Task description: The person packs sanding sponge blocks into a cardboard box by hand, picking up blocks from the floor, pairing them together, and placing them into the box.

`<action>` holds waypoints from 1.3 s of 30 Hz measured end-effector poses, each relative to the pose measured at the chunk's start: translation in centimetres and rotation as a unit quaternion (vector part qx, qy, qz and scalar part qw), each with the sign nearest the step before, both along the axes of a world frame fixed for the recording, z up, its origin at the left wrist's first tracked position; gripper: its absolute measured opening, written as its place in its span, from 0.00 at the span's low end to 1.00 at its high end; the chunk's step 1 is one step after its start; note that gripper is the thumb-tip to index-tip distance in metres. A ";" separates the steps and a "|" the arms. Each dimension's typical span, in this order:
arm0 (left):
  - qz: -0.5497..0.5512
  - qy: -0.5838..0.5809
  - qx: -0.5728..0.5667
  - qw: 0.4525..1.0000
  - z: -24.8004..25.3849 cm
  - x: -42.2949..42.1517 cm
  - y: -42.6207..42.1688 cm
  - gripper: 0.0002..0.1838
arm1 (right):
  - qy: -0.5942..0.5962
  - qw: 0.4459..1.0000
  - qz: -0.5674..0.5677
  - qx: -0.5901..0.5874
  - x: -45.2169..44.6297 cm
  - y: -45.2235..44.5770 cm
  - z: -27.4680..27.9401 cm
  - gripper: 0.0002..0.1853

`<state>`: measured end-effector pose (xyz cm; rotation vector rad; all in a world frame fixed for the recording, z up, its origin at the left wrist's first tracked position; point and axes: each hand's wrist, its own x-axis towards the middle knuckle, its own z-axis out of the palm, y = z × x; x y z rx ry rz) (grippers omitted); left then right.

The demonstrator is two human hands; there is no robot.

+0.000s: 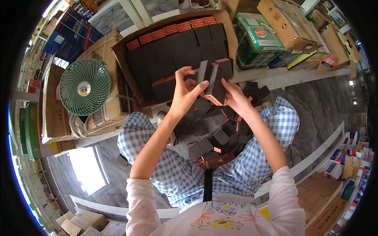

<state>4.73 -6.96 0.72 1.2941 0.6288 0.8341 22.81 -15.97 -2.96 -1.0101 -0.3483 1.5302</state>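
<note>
Over the front right of a large open carton [173, 20], I hold small black boxes with orange edges. My left hand [186, 89] is closed, its thumb and fingers on a thin black box [203, 71]. Right beside that one, my right hand [236, 96] grips another black box [221, 82] whose orange side faces me. The two boxes look to be touching. Rows of similar black boxes [173, 51] fill the carton, several with orange ends showing along the back. Between my legs, a loose heap of black boxes [221, 136] lies on the floor, some tilted.
A green fan [84, 87] stands at the left against a brown carton [112, 98]. To the right are a green box [258, 35] and a tilted cardboard box [289, 23]. One black box [123, 160] lies apart on the grey floor [319, 98]. More cartons [321, 192] sit at lower right.
</note>
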 end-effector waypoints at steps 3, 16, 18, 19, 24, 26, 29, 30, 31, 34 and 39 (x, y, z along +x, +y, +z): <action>-0.011 0.066 -0.023 0.997 -0.8 -0.2 0.9 0.26 | -0.025 1.000 -0.004 -0.010 -0.5 -0.1 0.5 0.20; -0.057 0.015 0.173 0.983 2.7 -2.3 1.8 0.21 | 0.233 0.968 -0.093 -0.031 2.0 0.0 -1.0 0.08; -0.086 0.001 0.145 0.986 2.7 -2.1 1.2 0.19 | 0.262 0.959 -0.097 -0.054 1.8 -0.2 -0.7 0.07; -0.095 0.028 0.154 0.983 2.9 -2.0 1.1 0.19 | 0.262 0.958 -0.097 -0.055 1.9 -0.2 -1.0 0.07; 0.025 0.236 0.316 0.919 2.2 -1.6 2.2 0.20 | 0.233 0.963 -0.110 -0.078 2.0 -0.7 -0.5 0.07; 0.090 0.273 0.329 0.900 1.5 -1.7 2.4 0.19 | 0.231 0.965 -0.104 -0.074 1.9 -0.8 -0.4 0.08; 0.062 0.178 0.262 0.946 2.3 -1.4 2.3 0.20 | 0.222 0.968 -0.093 -0.066 2.2 -0.7 -1.2 0.09; 0.034 0.123 0.240 0.962 2.3 -1.4 2.1 0.20 | 0.215 0.970 -0.092 -0.064 2.2 -0.9 -1.2 0.10; 0.011 0.112 0.256 0.960 2.1 -1.6 2.3 0.20 | 0.215 0.970 -0.095 -0.065 2.2 -0.9 -1.2 0.10; 0.033 0.106 0.216 0.970 1.8 -1.7 2.4 0.19 | 0.268 0.954 -0.103 -0.087 2.0 -0.6 -0.4 0.08; 0.024 0.069 0.203 0.977 1.3 -1.6 2.5 0.18 | 0.264 0.953 -0.132 -0.064 1.7 -0.8 0.8 0.09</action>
